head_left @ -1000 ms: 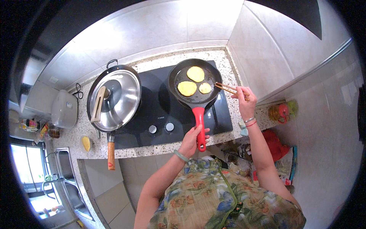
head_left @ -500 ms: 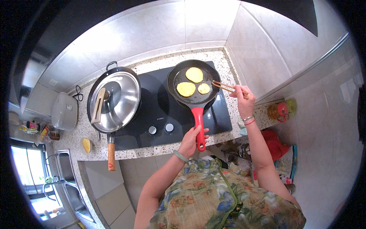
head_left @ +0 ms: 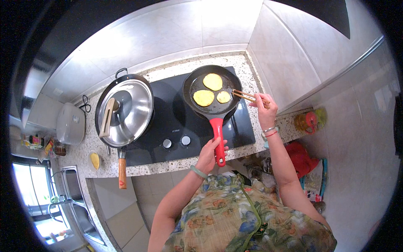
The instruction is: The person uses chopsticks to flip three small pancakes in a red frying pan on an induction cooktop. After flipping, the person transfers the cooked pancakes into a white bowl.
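Note:
A dark frying pan [head_left: 197, 75] sits on the right side of the black cooktop [head_left: 168, 122]. Three yellow pancakes lie flat in it: one at the back [head_left: 213, 82], one at the left [head_left: 203, 98] and a smaller one at the right [head_left: 223, 97]. My left hand [head_left: 209, 154] is closed round the pan's red handle [head_left: 216, 132]. In my right hand [head_left: 267, 110] is a pair of chopsticks [head_left: 244, 95], fingers closed on them. Their tips reach over the pan's right rim, close beside the smallest pancake; whether they touch it I cannot tell.
On the cooktop's left stands a wok [head_left: 100, 101] under a steel lid [head_left: 136, 109], with wooden tongs [head_left: 108, 119] resting on the lid. A bowl [head_left: 95, 161] holding something yellow, a white appliance [head_left: 70, 123] and a sink [head_left: 87, 220] are further left. Jars [head_left: 310, 122] stand at right.
My right hand and the chopsticks have shifted slightly left, bringing the tips nearer the smallest pancake. My left hand keeps its grip on the handle.

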Demonstrator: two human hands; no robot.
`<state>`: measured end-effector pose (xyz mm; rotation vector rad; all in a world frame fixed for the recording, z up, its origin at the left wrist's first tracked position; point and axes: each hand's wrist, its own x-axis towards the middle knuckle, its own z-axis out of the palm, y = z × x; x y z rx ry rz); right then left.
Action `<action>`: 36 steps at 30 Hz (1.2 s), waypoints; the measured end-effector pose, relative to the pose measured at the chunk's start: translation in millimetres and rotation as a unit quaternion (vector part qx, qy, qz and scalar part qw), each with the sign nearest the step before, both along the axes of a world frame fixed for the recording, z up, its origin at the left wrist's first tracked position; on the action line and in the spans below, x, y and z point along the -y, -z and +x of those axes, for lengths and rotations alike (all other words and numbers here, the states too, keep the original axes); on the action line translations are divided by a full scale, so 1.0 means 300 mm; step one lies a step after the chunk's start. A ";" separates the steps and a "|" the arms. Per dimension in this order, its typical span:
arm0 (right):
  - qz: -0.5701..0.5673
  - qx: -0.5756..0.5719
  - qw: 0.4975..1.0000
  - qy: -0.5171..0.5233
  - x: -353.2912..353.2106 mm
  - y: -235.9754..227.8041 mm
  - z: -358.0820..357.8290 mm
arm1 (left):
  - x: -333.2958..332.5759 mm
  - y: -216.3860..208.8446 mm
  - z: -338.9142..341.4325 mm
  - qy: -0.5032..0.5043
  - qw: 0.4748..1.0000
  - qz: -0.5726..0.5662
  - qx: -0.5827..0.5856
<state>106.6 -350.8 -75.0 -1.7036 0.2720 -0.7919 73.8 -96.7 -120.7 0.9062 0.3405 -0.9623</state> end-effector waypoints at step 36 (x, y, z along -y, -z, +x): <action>0.508 0.069 0.857 0.050 -0.135 0.019 -0.178 | 0.200 -0.177 0.402 -0.307 0.928 -0.180 0.109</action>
